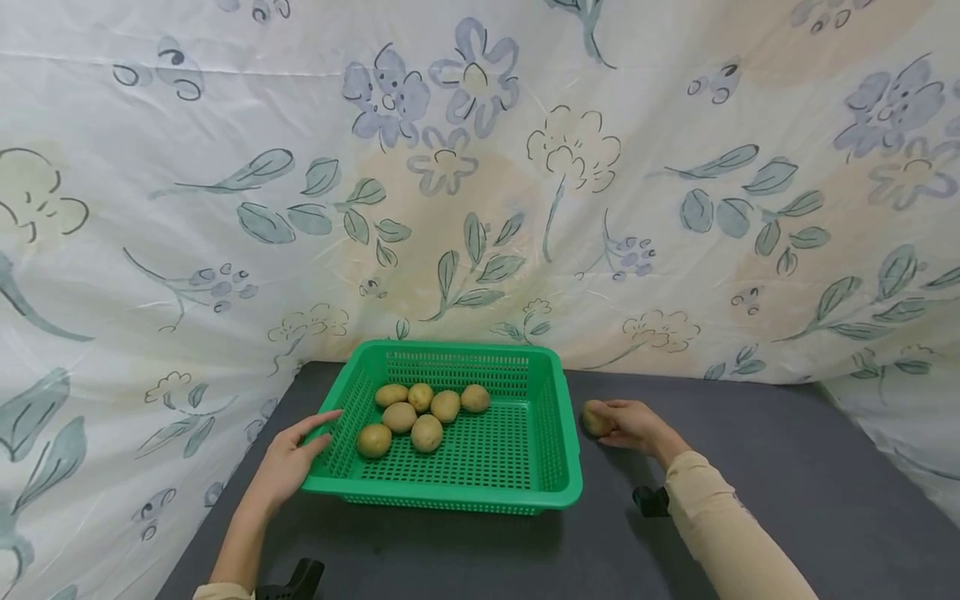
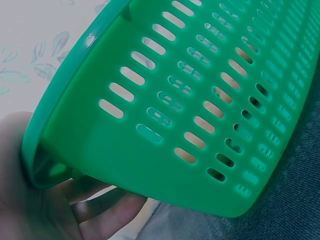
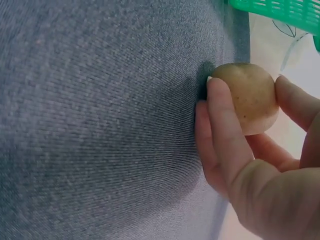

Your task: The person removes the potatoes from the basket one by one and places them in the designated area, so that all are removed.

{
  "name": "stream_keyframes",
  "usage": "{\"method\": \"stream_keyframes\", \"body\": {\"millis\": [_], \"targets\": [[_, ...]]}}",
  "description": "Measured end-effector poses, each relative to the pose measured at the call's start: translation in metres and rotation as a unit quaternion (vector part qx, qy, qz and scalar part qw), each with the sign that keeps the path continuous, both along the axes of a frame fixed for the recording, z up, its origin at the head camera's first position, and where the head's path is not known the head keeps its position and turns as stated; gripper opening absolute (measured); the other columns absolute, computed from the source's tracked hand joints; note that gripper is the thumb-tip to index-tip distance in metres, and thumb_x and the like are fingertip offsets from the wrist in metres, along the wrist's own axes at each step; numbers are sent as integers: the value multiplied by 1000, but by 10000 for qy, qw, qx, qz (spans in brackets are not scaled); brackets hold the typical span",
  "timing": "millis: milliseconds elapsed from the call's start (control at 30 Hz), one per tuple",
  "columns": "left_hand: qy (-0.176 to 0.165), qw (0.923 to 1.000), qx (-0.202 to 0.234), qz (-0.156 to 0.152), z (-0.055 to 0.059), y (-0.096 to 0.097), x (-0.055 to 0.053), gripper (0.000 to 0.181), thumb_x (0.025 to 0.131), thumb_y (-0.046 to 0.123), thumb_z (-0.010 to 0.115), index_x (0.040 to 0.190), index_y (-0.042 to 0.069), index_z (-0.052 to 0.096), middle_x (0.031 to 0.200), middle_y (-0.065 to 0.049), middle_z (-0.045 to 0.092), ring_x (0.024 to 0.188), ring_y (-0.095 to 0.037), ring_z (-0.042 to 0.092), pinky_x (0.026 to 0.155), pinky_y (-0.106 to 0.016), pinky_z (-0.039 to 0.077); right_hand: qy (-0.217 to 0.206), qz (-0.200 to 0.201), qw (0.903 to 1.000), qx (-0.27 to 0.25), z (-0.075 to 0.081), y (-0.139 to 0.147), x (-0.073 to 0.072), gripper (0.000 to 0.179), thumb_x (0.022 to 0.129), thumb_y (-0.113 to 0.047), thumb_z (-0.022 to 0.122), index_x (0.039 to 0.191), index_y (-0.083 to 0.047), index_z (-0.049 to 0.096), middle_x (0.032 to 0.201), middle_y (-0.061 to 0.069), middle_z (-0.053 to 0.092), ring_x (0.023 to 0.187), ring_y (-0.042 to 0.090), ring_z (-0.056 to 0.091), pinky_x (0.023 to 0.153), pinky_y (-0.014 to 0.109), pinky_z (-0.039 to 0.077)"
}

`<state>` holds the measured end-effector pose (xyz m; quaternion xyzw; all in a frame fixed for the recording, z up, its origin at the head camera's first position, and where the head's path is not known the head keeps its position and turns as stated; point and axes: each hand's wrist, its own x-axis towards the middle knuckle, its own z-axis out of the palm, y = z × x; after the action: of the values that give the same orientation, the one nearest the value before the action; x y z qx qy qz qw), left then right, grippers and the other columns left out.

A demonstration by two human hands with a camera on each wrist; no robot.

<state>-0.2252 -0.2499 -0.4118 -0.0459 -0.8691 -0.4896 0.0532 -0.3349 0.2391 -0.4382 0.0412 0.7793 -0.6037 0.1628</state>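
A green plastic basket (image 1: 465,497) with slotted walls sits on the dark table. My left hand (image 1: 283,467) grips its left rim, and in the left wrist view fingers (image 2: 117,215) curl beneath the rim's edge. Several potatoes (image 1: 399,417) lie inside, grouped toward the basket's left and back. Just right of the basket, my right hand (image 1: 637,427) pinches a single potato (image 3: 247,97) between thumb and fingers. This potato is low over the dark cloth surface; whether it touches the cloth I cannot tell.
Dark grey cloth (image 1: 787,492) covers the table. A floral curtain (image 1: 480,208) hangs right behind it and along both sides. Black wrist devices (image 1: 651,502) show at both forearms.
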Motion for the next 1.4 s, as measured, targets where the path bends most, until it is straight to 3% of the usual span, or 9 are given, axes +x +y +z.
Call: {"method": "stream_keyframes", "body": {"millis": [167, 367, 500, 600, 800, 967, 1167, 1400], "targets": [[-48, 10000, 20, 22, 0, 0, 0, 41, 102, 14, 46, 142, 5, 45, 149, -24, 30, 136, -44, 21, 103, -61, 25, -43, -143, 9998, 108, 1, 2, 2, 65, 99, -29, 54, 144, 11, 28, 120, 27, 43, 95, 26, 55, 81, 40, 53], [-95, 10000, 11, 5, -1, -1, 0, 41, 102, 15, 45, 143, 5, 44, 149, -24, 29, 136, -44, 21, 102, -62, 26, -28, -194, 9998, 49, -1, 10, 5, 64, 100, -27, 52, 143, 13, 26, 128, 34, 34, 110, 40, 49, 82, 41, 53], [-92, 10000, 9, -12, -2, -2, 0, 41, 103, 15, 45, 143, 5, 44, 149, -24, 29, 136, -44, 21, 102, -62, 26, 106, -97, 9994, 311, -2, 12, 7, 65, 99, -27, 53, 142, 15, 27, 117, 32, 47, 99, 37, 58, 79, 40, 54], [-129, 9999, -10, 16, -3, -2, 0, 42, 103, 16, 45, 143, 6, 44, 149, -24, 29, 136, -44, 21, 102, -62, 26, 82, -137, 9993, 351, -2, 11, 9, 65, 100, -28, 52, 141, 16, 28, 112, 28, 48, 92, 31, 60, 77, 40, 55], [-155, 9999, -9, 42, -4, -2, 1, 42, 103, 16, 45, 143, 6, 44, 149, -24, 29, 136, -45, 20, 102, -62, 25, -27, -240, 9992, 307, 2, 15, 11, 72, 102, -36, 43, 143, 17, 19, 122, 40, 38, 103, 44, 56, 78, 41, 54], [-124, 9999, -54, 38, -1, 0, 1, 41, 103, 17, 44, 143, 6, 44, 149, -24, 29, 135, -45, 23, 102, -62, 27, -67, -417, 9989, 178, 0, 24, 13, 72, 103, -43, 36, 143, 15, 24, 125, 38, 36, 105, 41, 54, 78, 40, 54], [-77, 10000, -52, 2, 1, 0, 1, 41, 103, 16, 44, 143, 5, 44, 149, -25, 30, 136, -45, 22, 101, -62, 27, -165, -891, 9958, -139, -1, 34, 13, 76, 101, -50, 32, 143, 13, 25, 121, 31, 35, 94, 29, 55, 77, 38, 55], [-79, 9999, -64, 9, 0, 0, 0, 41, 103, 16, 45, 143, 6, 44, 148, -25, 30, 135, -44, 23, 101, -62, 27, -11, -1698, 9822, -800, 7, 39, 15, 75, 100, -50, 29, 147, 9, 22, 138, 32, 29, 98, 26, 55, 79, 36, 54]]}}
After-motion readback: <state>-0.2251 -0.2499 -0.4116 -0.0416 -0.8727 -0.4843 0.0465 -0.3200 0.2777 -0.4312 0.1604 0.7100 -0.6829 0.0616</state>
